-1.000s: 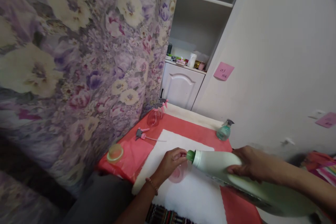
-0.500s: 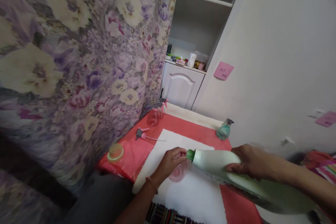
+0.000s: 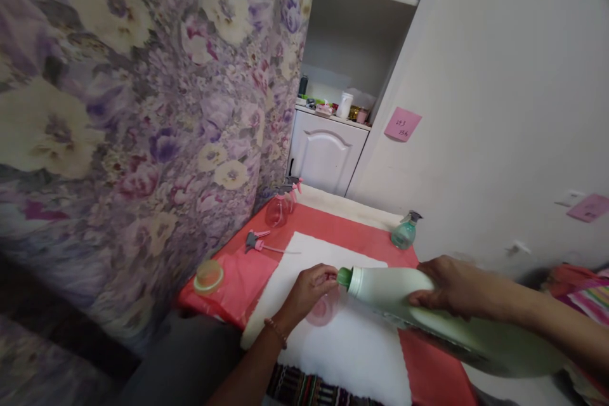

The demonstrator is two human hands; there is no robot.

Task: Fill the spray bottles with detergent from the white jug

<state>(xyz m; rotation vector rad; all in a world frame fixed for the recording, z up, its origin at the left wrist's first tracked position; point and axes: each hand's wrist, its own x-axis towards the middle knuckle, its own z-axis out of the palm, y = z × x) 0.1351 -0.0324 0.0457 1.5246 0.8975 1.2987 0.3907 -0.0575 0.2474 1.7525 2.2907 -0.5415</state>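
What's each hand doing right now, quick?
Left hand: closed around the pink bottle.
Right hand: closed on the tilted white bottle.

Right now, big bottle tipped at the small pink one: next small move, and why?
Probably tilt the big bottle a little further, keeping its green tip over the pink bottle. The right hand holds the big bottle nearly level, its tip beside the left hand, which steadies the pink bottle on the white towel. No flow visible.

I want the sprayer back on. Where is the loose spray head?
In the head view, the spray head lies on the red cloth, left of the white towel, between the pink spray bottle and the round lid.
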